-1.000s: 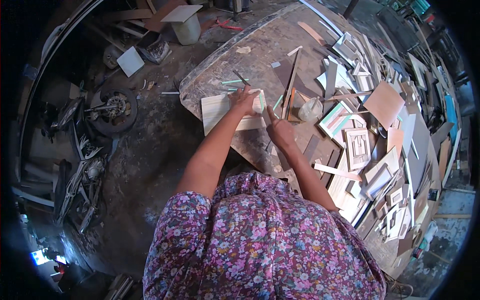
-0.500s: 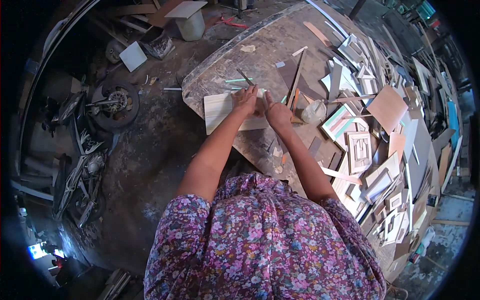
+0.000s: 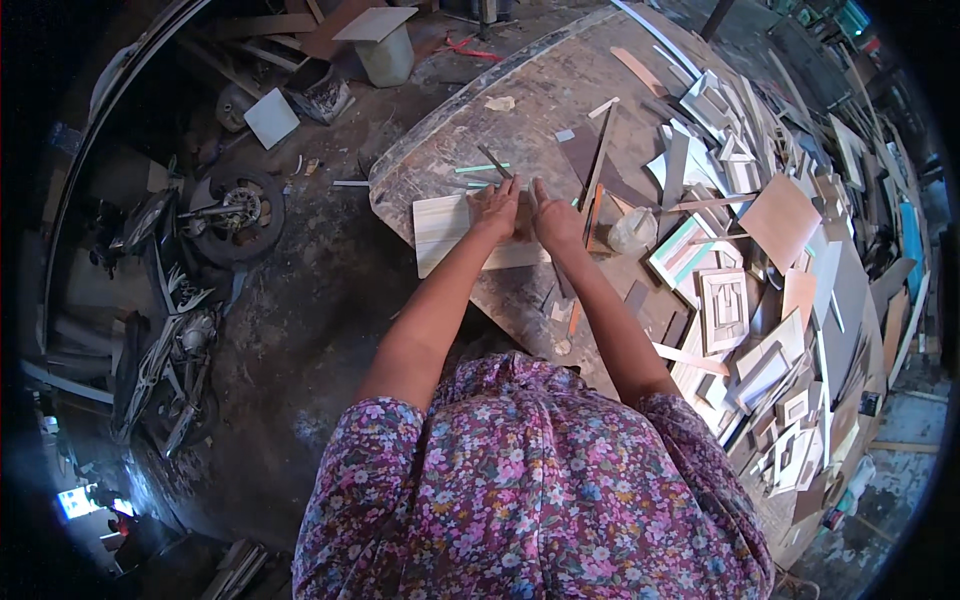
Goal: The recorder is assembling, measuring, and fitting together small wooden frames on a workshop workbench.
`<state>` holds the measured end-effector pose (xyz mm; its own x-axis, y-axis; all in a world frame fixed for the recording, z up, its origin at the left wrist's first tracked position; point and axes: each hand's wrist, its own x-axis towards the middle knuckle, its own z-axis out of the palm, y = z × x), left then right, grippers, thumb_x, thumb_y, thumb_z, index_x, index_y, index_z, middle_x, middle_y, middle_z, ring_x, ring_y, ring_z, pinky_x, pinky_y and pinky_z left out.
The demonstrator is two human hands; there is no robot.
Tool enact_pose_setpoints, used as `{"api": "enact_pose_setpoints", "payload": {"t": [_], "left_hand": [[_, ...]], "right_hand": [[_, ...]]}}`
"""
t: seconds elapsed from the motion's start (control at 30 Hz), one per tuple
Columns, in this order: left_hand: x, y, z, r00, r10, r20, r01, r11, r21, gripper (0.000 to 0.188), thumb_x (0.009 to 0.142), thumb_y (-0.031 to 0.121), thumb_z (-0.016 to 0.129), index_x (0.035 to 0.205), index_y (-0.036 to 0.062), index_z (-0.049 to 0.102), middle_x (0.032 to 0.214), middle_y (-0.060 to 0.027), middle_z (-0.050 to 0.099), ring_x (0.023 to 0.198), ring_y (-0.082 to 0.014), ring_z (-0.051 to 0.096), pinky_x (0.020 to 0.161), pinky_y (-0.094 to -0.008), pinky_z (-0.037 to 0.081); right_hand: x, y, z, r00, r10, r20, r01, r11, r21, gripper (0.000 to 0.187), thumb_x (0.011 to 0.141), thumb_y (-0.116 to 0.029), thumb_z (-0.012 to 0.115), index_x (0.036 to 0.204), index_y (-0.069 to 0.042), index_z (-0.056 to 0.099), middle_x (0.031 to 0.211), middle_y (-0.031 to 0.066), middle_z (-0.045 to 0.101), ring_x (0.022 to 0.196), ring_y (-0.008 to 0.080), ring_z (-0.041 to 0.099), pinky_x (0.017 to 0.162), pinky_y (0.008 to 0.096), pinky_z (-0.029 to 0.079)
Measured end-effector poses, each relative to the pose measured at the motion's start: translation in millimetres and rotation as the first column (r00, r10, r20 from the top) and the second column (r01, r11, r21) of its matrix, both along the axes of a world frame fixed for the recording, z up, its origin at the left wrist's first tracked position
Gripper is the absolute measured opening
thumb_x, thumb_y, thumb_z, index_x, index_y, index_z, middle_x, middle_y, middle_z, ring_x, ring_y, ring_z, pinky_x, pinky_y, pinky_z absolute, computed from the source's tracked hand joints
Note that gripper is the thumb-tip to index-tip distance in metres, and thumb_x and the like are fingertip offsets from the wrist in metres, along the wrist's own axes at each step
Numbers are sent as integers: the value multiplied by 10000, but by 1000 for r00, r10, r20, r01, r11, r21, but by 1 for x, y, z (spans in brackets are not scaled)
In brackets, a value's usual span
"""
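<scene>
A pale, striped wooden board [image 3: 437,232] lies at the left corner of a worn worktable, jutting slightly over its edge. Flat on the board rests my left hand [image 3: 494,212], fingers stretched forward and apart. My right hand [image 3: 556,222] is beside it at the board's right end, its index finger pointing ahead; its other fingers are partly hidden. Between the two hands shows a small brown piece [image 3: 523,222], mostly covered. Just past my left fingertips lie a thin dark stick [image 3: 493,160] and green-edged strips [image 3: 482,168].
Right of my right hand are a clear plastic bag [image 3: 632,230], an orange strip [image 3: 593,212] and a long dark strip [image 3: 601,150]. Wood offcuts and small frames [image 3: 724,310] heap over the table's right side. A motorcycle wheel [image 3: 237,213] is on the floor at left.
My left fingers have spread a little and shifted slightly over the board. My right hand stays almost in place. The whole view has moved slightly.
</scene>
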<state>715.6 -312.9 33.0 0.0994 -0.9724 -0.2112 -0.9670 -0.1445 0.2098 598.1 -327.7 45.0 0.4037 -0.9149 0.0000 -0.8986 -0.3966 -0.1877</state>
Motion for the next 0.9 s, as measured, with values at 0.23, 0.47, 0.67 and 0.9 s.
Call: {"api": "enact_pose_setpoints", "payload": {"t": [0.23, 0.47, 0.67, 0.9], "left_hand": [[0, 1, 4, 999, 12, -38, -12, 1000, 20, 984, 538, 244, 722, 1302, 171, 106, 1249, -20, 300, 1136, -252, 318, 895, -549, 256], [2, 2, 9, 1000, -1, -17, 2, 999, 53, 964, 564, 317, 687, 1307, 158, 92, 1262, -32, 295, 1135, -256, 320, 889, -547, 248], [6, 1, -2, 1000, 6, -8, -6, 1000, 14, 982, 563, 234, 705, 1308, 163, 68, 1244, -23, 312, 1133, -252, 322, 883, -542, 265], [0, 2, 3, 1000, -9, -9, 9, 1000, 26, 993, 554, 224, 718, 1304, 164, 70, 1235, -15, 312, 1125, -249, 329, 878, -539, 276]], "right_hand": [[-1, -2, -9, 1000, 13, -21, -15, 996, -93, 596, 713, -146, 467, 1268, -151, 251, 657, 149, 572, 599, 285, 580, 491, 390, 454], [-20, 48, 0, 995, 2, -99, 0, 1000, 17, 606, 712, -144, 472, 1272, -186, 244, 632, 151, 564, 549, 298, 567, 468, 401, 445], [-1, 20, 19, 1000, 19, 24, -20, 999, 43, 574, 723, -153, 466, 1262, -177, 271, 720, 173, 585, 635, 299, 589, 536, 392, 472], [7, -12, 4, 999, -4, -52, 6, 1000, 29, 585, 734, -162, 456, 1277, -181, 239, 751, 170, 587, 650, 295, 592, 535, 387, 475]]}}
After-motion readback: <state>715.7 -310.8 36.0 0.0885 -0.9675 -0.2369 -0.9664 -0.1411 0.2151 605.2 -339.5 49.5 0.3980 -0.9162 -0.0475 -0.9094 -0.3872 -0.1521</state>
